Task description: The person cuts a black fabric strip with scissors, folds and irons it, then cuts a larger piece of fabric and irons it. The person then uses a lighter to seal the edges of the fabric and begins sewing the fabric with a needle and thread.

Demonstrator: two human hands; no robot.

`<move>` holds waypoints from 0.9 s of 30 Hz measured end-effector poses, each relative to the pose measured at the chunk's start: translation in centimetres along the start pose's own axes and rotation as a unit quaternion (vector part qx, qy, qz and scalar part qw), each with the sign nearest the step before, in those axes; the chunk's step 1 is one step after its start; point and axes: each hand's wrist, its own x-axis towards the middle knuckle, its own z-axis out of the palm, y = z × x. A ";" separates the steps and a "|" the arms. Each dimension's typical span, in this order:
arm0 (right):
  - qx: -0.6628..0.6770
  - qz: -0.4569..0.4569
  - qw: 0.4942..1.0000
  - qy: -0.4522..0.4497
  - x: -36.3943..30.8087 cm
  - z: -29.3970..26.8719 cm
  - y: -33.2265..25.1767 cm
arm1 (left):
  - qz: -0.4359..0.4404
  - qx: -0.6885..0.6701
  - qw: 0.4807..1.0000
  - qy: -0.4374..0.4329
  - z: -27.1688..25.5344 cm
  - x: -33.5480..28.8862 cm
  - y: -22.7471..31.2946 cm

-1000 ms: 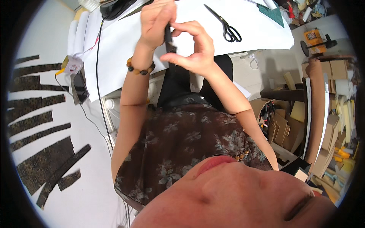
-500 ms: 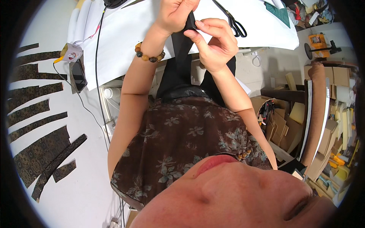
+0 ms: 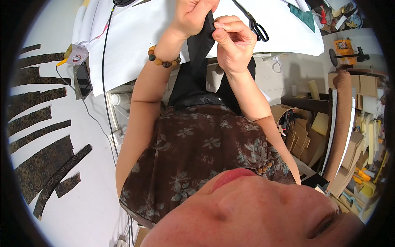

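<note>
1. Black strip, one: between the hands, across the white table's near edge.
2. Hands, two: left hand closed on the strip, hiding its upper end; right hand fingertips near together at its edge, pinch unclear.
3. Change: right thumb and forefinger, wide apart one second ago, now close.
4. Scissors, one pair.

Brown roll beside cardboard pieces

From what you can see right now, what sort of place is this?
Probably a sewing or craft workshop: black scissors lie on a white-covered table, cut pieces of dark patterned material are laid out at the left, and cardboard is stored at the right.
</note>
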 end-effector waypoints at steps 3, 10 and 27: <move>0.012 0.014 1.000 -0.023 0.1 -0.2 -0.1 | 0.032 -0.030 0.999 -0.008 -0.1 -0.2 -1.1; 0.051 0.070 0.994 -0.064 0.9 -1.3 -1.0 | 0.026 -0.028 0.999 -0.013 -0.6 -0.6 -1.2; -0.376 -0.011 0.919 -0.118 0.2 -1.4 -3.7 | -0.007 0.043 0.998 0.035 2.1 -0.4 -0.4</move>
